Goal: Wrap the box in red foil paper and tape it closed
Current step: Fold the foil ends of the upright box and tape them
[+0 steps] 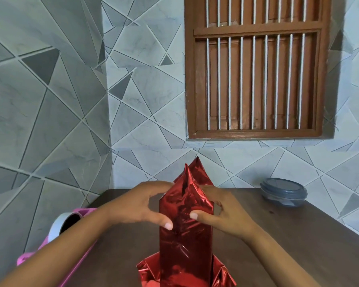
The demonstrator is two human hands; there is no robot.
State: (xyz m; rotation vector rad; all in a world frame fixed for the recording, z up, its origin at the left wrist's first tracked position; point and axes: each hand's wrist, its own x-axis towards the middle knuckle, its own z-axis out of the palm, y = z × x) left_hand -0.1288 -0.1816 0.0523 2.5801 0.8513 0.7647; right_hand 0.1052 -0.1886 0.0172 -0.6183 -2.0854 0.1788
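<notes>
A tall box covered in shiny red foil paper [184, 235] stands upright on the dark brown table [298, 245]. Loose foil rises to pointed flaps at its top and spreads out crumpled at its base. My left hand [141, 206] grips the upper left side, thumb on the front face and fingers curled behind. My right hand [220, 212] grips the upper right side the same way, thumb pressing the front. A white roll of tape [59, 224] lies at the left on a pink object [79, 253], partly hidden by my left forearm.
A round container with a dark grey lid [283, 192] sits at the back right of the table near the wall. Patterned grey wall tiles stand close behind, with a brown barred window [257, 69] above. The table's left edge runs beside the pink object.
</notes>
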